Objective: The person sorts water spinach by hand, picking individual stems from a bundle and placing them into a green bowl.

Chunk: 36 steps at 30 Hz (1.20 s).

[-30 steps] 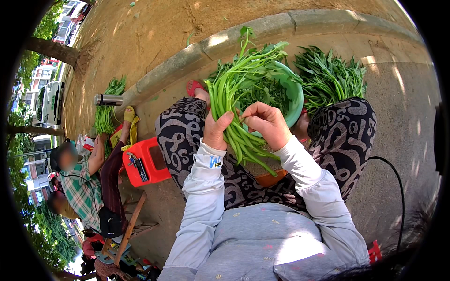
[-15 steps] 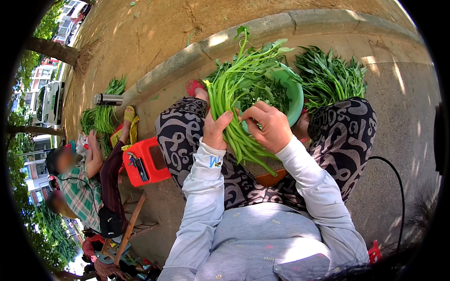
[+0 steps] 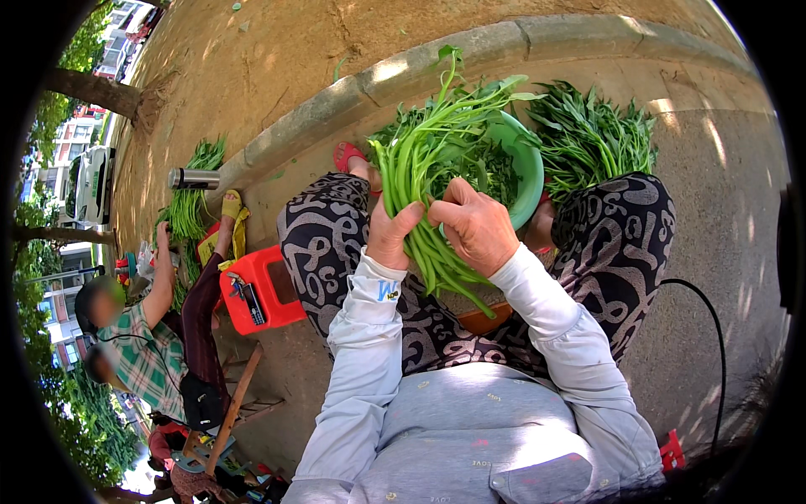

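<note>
My left hand [image 3: 391, 233] is wrapped round a bunch of water spinach [image 3: 409, 172], its thumb lying across the long green stems. The leafy tops point away from me, and the stem ends hang toward my lap. Against the right side of the bunch, my right hand [image 3: 480, 228] is closed, thumb and forefinger pinched near the stems. Whatever sits between those fingers is hidden. Just beyond my hands, between my feet, stands a green basin [image 3: 529, 172] with loose leaves [image 3: 495, 172] inside. A heap of water spinach [image 3: 592, 139] lies on the ground right of it.
A red plastic stool [image 3: 281, 284] with a dark phone-like device [image 3: 252, 304] is at my left. Farther left sits a person in a plaid shirt [image 3: 147, 349] near more greens [image 3: 186, 214] and a steel flask [image 3: 194, 178]. A stone kerb [image 3: 470, 55] runs beyond the basin.
My right hand has shifted slightly with its fingers drawn in tighter; the bunch has tilted a little to the right. The person at left has stretched an arm farther toward the greens.
</note>
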### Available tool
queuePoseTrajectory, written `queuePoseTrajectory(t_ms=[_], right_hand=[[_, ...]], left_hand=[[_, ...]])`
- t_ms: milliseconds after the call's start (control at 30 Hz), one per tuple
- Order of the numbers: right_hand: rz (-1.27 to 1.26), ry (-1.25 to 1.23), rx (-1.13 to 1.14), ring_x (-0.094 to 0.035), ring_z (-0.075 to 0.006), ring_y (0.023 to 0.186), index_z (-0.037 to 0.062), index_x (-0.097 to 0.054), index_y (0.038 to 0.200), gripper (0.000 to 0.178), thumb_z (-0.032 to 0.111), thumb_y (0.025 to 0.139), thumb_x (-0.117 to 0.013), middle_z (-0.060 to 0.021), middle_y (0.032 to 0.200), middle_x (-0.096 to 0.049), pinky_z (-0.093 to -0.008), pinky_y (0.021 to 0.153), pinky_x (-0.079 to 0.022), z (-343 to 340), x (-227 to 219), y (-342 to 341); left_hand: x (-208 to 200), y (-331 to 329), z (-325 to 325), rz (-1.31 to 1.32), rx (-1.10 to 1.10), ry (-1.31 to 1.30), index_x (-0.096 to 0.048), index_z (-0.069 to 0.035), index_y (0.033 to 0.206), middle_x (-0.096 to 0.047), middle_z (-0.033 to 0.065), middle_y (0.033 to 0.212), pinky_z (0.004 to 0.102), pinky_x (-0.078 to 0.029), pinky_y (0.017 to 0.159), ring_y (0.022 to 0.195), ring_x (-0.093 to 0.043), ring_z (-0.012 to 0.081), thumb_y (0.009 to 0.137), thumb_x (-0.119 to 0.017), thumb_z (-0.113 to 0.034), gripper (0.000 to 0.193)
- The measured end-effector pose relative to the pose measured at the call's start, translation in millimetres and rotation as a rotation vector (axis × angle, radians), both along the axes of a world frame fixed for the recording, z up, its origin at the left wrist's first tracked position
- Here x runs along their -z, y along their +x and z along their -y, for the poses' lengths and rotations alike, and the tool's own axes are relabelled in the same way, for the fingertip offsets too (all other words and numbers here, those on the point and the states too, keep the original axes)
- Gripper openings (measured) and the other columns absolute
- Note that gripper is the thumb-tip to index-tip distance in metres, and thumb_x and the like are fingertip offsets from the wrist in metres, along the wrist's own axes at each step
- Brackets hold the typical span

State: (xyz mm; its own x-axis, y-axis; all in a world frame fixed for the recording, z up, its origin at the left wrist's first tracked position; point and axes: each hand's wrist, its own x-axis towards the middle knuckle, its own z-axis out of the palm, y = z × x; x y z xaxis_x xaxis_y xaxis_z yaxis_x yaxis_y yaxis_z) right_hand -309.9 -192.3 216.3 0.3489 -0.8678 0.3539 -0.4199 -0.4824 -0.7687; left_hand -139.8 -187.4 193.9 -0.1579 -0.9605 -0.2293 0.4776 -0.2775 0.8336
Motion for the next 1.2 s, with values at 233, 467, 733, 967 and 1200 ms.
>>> queuePoseTrajectory(t_ms=[233, 467, 733, 967, 1200], right_hand=[[0.043, 0.052, 0.006, -0.058, -0.0319, 0.066, 0.0127, -0.056, 0.078, 0.004, 0.01, 0.077, -0.059, -0.0093, 0.078, -0.05, -0.0409, 0.056, -0.046, 0.9, 5.4, 0.1], [0.096, 0.257, 0.116, -0.061, -0.0316, 0.078, 0.0061, -0.062, 0.096, 0.012, 0.003, 0.085, -0.057, -0.0113, 0.089, -0.059, -0.0349, 0.066, -0.048, 4.3, -5.9, -5.6], [0.087, -0.132, -0.097, -0.06, -0.0292, 0.081, 0.0075, -0.061, 0.09, 0.021, 0.003, 0.071, -0.068, -0.0077, 0.089, -0.059, -0.0365, 0.068, -0.05, 5.1, -5.6, -6.7], [0.022, -0.212, -0.081, -0.059, -0.0278, 0.076, 0.0082, -0.057, 0.084, 0.019, 0.003, 0.069, -0.068, -0.0062, 0.084, -0.057, -0.0366, 0.063, -0.048, 4.2, -1.5, -2.4], [-0.048, -0.084, -0.029, -0.056, -0.0287, 0.066, 0.0081, -0.054, 0.081, 0.016, 0.006, 0.068, -0.063, -0.0072, 0.078, -0.053, -0.0364, 0.058, -0.046, -2.7, -1.1, 1.5]], left_hand=[[-6.4, -8.8, -1.1, 0.008, -0.011, -0.006, -0.051, -0.003, 0.116, -0.058, 0.0029, 0.103, 0.0271, -0.046, 0.08, 0.091, -0.055, 0.0131, 0.078, -0.072, -0.02, 0.047], [-9.2, -5.0, -0.2, 0.012, -0.01, 0.026, -0.053, -0.002, 0.111, -0.058, 0.004, 0.096, 0.0261, -0.046, 0.074, 0.083, -0.056, 0.0129, 0.077, -0.073, -0.025, 0.045], [-6.7, -8.8, 2.2, -0.014, -0.085, -0.015, -0.054, -0.002, 0.107, -0.059, 0.0049, 0.095, 0.0272, -0.047, 0.076, 0.083, -0.057, 0.0138, 0.08, -0.071, -0.021, 0.037], [-3.2, -5.4, 1.7, -0.006, -0.087, -0.016, -0.055, -0.002, 0.106, -0.06, 0.0049, 0.096, 0.0276, -0.047, 0.078, 0.086, -0.058, 0.014, 0.08, -0.07, -0.018, 0.035], [-0.1, -3.6, 0.1, 0.026, -0.063, -0.013, -0.053, -0.003, 0.109, -0.06, 0.0049, 0.098, 0.0279, -0.047, 0.079, 0.087, -0.057, 0.014, 0.079, -0.072, -0.018, 0.038]])
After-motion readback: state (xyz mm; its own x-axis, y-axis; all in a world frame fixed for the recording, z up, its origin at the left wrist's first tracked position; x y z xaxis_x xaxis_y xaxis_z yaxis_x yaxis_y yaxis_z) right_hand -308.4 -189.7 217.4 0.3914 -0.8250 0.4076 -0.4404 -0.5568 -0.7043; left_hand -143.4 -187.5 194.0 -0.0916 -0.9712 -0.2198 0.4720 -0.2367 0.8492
